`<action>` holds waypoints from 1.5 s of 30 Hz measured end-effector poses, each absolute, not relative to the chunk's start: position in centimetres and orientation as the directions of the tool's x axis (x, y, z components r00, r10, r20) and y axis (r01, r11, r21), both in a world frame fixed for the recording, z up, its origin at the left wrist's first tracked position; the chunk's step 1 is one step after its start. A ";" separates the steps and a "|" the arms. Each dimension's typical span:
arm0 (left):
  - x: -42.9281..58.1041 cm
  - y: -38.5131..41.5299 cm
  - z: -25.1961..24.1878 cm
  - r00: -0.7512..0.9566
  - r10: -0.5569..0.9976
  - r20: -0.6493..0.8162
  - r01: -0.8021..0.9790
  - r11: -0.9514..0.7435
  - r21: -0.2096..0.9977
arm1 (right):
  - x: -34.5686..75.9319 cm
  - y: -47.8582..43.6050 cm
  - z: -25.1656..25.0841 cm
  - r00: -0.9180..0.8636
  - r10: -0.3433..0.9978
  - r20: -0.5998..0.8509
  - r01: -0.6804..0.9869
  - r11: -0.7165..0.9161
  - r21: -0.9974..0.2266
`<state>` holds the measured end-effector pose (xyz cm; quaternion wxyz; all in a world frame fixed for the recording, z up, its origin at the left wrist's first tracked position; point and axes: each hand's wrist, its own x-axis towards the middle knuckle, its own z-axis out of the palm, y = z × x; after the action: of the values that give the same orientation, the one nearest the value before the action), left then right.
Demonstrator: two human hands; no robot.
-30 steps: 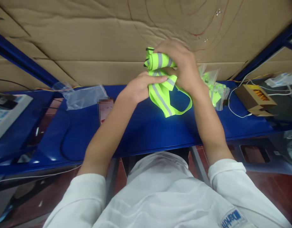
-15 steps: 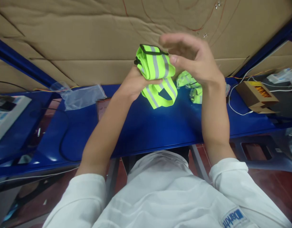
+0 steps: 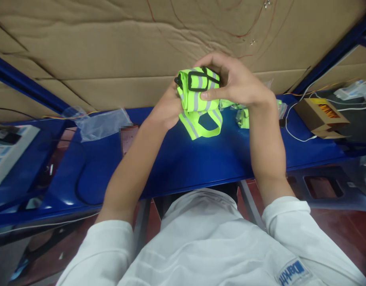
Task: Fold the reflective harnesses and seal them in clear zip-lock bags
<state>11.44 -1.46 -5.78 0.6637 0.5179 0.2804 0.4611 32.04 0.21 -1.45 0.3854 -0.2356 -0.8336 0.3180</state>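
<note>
A neon-yellow reflective strap with grey stripes and black buckle parts is folded into a thick bundle above the blue table. My left hand grips its left side, with the fingers largely hidden behind it. On the right, my right hand closes around the bundle, thumb on the front and fingers over the top and back. A loose loop of the strap hangs below. Behind my right wrist lie bagged yellow reflective straps, partly covered by my arm.
A clear plastic bag lies at the left of the blue table, near a phone-like object beside my forearm. An open cardboard box and a white cable are at the right. Cardboard lines the back.
My right hand, apart with raised fingers before, has come down and left onto the bundle and now grips it. The bundle has turned, bringing its black buckle frame to the front.
</note>
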 end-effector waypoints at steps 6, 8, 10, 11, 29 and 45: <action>12.3 -0.2 -9.2 0.577 0.816 0.042 -0.372 0.216 0.903 | 32.4 1.5 -2.1 -0.510 0.657 0.556 0.141 0.701 -0.699; 12.9 -0.6 -9.5 0.599 0.800 0.028 -0.421 0.286 0.861 | 32.4 1.8 -2.3 -0.451 0.692 0.563 0.095 0.665 -0.741; 13.4 -1.1 -9.5 0.613 0.788 0.053 -0.470 0.310 0.827 | 32.2 1.9 -2.5 -0.402 0.726 0.558 0.008 0.613 -0.790; 13.6 -1.3 -9.4 0.616 0.785 0.071 -0.488 0.309 0.816 | 32.0 1.9 -2.6 -0.389 0.735 0.555 -0.040 0.588 -0.808; 12.7 -1.1 -8.7 0.519 0.854 -0.021 -0.262 0.183 0.948 | 32.9 0.9 -1.3 -0.436 0.770 0.466 0.145 0.571 -0.808; 11.4 -1.0 -5.5 0.290 0.953 0.086 -0.459 0.059 0.887 | 29.6 -1.3 -1.5 -0.409 0.774 0.483 0.193 0.590 -0.784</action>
<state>11.43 -0.99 -5.49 0.6715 0.4404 0.2806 0.5257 29.63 -1.26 -1.50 0.4445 -0.3128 -0.7730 0.3270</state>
